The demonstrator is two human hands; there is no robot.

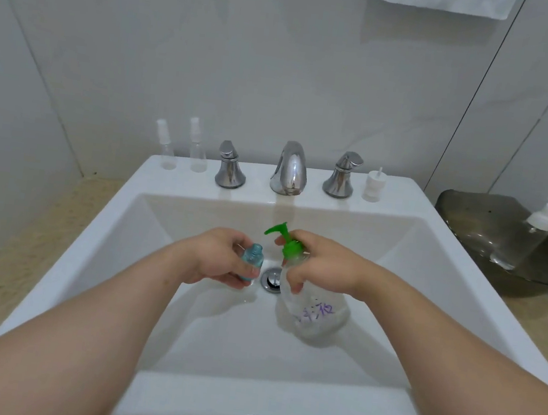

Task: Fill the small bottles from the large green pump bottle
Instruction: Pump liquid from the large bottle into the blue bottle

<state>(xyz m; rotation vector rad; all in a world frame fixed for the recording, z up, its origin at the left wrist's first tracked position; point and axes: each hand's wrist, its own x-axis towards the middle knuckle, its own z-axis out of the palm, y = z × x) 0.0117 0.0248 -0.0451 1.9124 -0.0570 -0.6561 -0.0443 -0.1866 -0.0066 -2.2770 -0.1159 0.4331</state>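
Over the white sink basin (182,320), my left hand (221,257) grips a small blue-tinted bottle (253,257) with its neck uncapped and tilted toward the right. My right hand (322,265) holds the large clear bottle (316,316) by its neck, just under the green pump head (284,239). The pump nozzle points left, toward the small bottle's mouth, a short gap apart. Purple writing marks the large bottle's side. Two small clear spray bottles (166,146) (198,146) stand upright on the sink's back ledge at the left.
A chrome faucet (289,169) with two chrome handles (231,166) (341,176) stands on the back ledge. A white pump cap (374,185) sits right of them. A dark dish (472,214) at the right holds a clear pump bottle (528,235). The drain (271,278) lies between my hands.
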